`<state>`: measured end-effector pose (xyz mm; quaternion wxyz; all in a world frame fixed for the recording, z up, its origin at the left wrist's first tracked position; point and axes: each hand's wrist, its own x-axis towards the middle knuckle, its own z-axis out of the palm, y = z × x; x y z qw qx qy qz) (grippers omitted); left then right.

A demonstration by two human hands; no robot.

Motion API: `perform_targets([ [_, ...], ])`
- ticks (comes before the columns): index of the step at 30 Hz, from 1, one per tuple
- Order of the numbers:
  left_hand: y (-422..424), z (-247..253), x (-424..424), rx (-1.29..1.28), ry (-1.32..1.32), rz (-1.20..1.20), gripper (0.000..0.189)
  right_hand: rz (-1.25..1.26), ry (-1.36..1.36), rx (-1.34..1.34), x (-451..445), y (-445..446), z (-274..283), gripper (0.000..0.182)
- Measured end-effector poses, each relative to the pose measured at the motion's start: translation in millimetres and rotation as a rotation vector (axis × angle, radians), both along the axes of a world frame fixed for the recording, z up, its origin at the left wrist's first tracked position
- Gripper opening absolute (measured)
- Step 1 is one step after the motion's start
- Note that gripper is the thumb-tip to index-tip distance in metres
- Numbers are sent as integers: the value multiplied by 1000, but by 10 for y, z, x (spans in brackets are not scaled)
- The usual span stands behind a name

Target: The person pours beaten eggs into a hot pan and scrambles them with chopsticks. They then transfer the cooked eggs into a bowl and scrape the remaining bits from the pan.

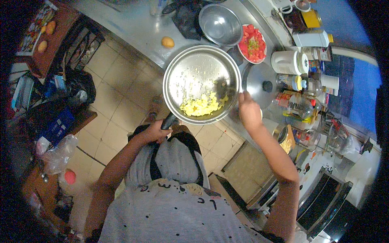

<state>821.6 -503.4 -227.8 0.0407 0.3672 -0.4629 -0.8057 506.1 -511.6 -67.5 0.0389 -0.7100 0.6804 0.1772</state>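
Note:
My left hand (pixel 156 132) grips the black handle (pixel 167 121) of a round stainless-steel pan (pixel 197 65) held out in front of me. Yellow scrambled egg (pixel 202 105) lies in pieces along the side of the pan closest to me, with small bits stuck across its base. At the right rim my right hand (pixel 250 112) is closed around what looks like a thin utensil (pixel 241 89). Its handle is mostly covered by my fingers, and a dark blurred shape reaches from there over the egg.
Behind the pan, the steel counter (pixel 130 22) holds an empty metal bowl (pixel 220 25), a plate of chopped tomato (pixel 251 45) and an egg (pixel 167 42). A glass lid (pixel 259 85) lies right of the pan. Bottles and jars (pixel 288 62) line the wall.

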Motion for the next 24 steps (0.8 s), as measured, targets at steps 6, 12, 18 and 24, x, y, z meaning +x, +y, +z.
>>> perform_targets([
  [6, -14, -48, -1, 22, -39, -36, 21, -55, 110, 13, 90, 288, -274, 25],
  [12, 22, -127, 6, -48, 1, -29, 22, -209, -12, 58, 615, 732, -411, 21],
  [18, -69, -9, 3, 103, 7, -57, 24, -429, -198, -12, 870, 686, -470, 18],
  [24, -7, -244, 17, -46, 23, -93, 23, -492, -215, 21, 1197, 638, -571, 19],
])
